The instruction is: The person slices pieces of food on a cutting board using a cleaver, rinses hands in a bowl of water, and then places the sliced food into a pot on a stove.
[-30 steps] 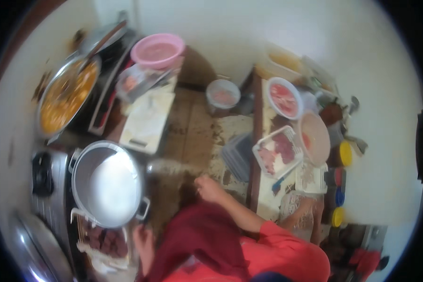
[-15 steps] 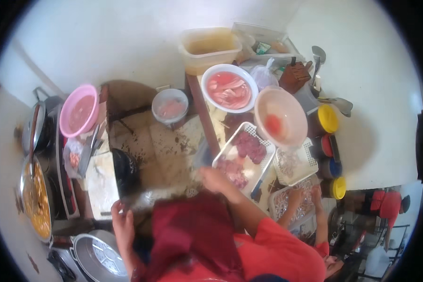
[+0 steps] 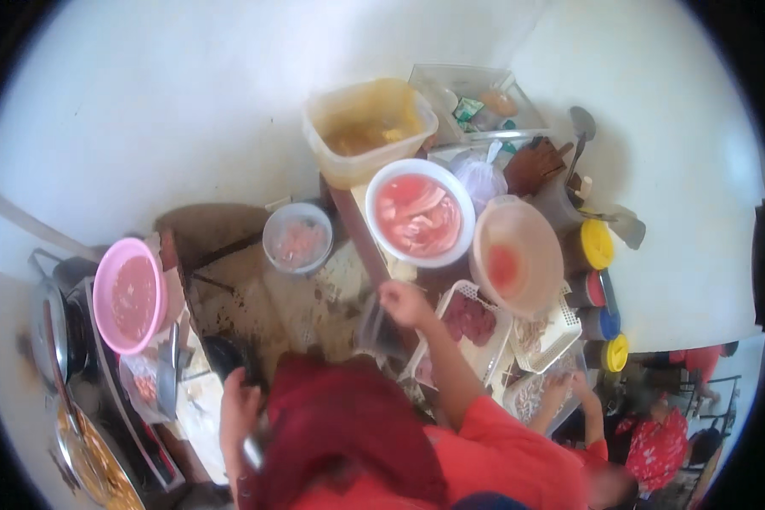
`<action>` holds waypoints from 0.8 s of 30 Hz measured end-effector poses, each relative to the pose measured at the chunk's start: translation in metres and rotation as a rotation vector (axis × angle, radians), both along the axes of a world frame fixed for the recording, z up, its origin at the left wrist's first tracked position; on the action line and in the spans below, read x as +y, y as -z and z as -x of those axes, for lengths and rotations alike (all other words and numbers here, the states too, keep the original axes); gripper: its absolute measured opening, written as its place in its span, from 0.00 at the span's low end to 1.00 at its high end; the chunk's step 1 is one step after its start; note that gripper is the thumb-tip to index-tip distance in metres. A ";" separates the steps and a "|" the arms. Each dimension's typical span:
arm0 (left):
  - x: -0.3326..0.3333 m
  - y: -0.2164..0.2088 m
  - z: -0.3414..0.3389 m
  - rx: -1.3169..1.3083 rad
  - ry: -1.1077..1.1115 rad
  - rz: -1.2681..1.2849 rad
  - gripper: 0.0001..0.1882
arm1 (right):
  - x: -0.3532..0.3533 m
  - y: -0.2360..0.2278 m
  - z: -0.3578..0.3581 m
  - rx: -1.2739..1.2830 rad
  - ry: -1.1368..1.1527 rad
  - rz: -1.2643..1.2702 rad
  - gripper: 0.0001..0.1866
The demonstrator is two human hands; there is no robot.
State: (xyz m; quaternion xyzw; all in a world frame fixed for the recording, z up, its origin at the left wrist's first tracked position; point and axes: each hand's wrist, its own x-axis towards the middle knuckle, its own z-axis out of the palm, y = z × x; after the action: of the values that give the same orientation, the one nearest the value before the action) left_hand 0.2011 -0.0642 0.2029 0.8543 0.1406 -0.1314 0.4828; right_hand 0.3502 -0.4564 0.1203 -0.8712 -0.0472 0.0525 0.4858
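Floor (image 3: pixel 293 297) ahead, right hand (image 3: pixel 405 304) near brown table edge (image 3: pixel 359 223), left hand (image 3: pixel 240 410) beside white board (image 3: pixel 202 406), both grips unclear

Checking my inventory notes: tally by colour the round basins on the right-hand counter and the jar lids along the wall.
White basin: 1
Pale pink basin: 1
Yellow lids: 2
Red lid: 1
Blue lid: 1
Total: 6

We wear a bright coral-red, short-sleeved cloth shirt (image 3: pixel 510 463), plain across the shoulder, its right sleeve (image 3: pixel 483 418) leaving our forearm (image 3: pixel 452 365) bare. Down our front spreads a wide, dark maroon cloth apron (image 3: pixel 340 425), plain and softly creased. Our left hand (image 3: pixel 240 404) and right hand (image 3: pixel 405 304) are ungloved. Below the shirt shows a rounded, dark blue patch (image 3: pixel 484 503), too cut off to identify
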 end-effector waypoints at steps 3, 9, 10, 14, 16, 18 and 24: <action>0.025 -0.010 -0.054 -0.034 -0.010 0.052 0.23 | -0.053 -0.020 -0.083 -0.045 0.254 -0.224 0.11; 0.063 -0.028 -0.130 -0.068 0.136 -0.200 0.24 | -0.252 -0.009 -0.239 -0.125 0.856 0.125 0.25; 0.063 -0.029 -0.142 -0.040 0.150 -0.155 0.25 | -0.288 -0.007 -0.245 -0.177 0.860 0.208 0.27; 0.059 -0.045 -0.128 0.138 0.066 -0.267 0.25 | -0.265 0.002 -0.304 -0.077 1.172 0.603 0.34; 0.079 -0.021 -0.098 0.154 0.066 -0.286 0.26 | -0.242 -0.004 -0.317 0.140 0.908 0.696 0.30; 0.062 -0.027 -0.098 0.170 0.069 -0.322 0.25 | -0.239 0.004 -0.317 0.140 0.903 0.724 0.28; 0.048 -0.008 -0.116 0.213 0.082 -0.179 0.21 | -0.288 0.038 -0.318 -0.042 1.103 0.513 0.20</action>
State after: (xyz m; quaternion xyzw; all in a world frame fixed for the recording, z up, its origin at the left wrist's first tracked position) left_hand 0.3167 -0.0167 0.2108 0.8803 0.1669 -0.2278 0.3813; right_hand 0.6678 -0.7440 0.0827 -0.8575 0.4155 -0.2143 0.2148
